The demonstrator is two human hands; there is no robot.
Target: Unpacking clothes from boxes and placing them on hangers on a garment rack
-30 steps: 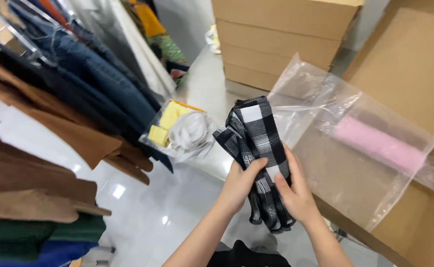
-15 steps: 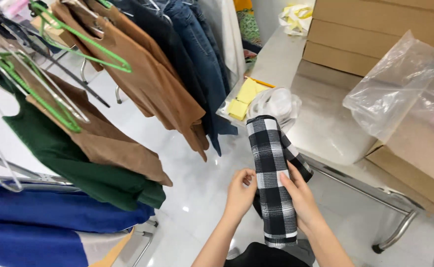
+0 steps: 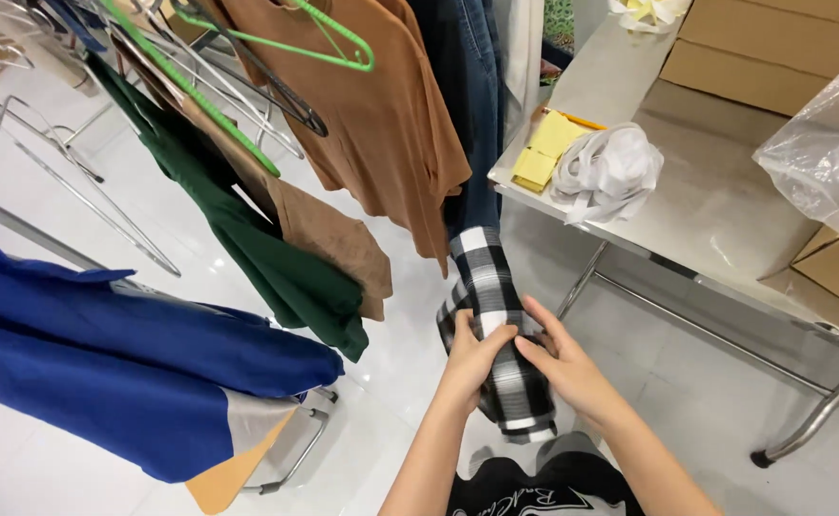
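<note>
Checked cloth (image 3: 492,325): folded, likely soft, light, limp; left hand (image 3: 472,355) and right hand (image 3: 564,368) clasp its lower middle, the best hold.

forearms: bare, sleeveless | top (image 3: 543,492): black, pale script lettering | hands: no gloves

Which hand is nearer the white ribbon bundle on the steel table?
Right. The right hand grips the checked cloth on the side below the white ribbon bundle; the left hand is farther across.
</note>
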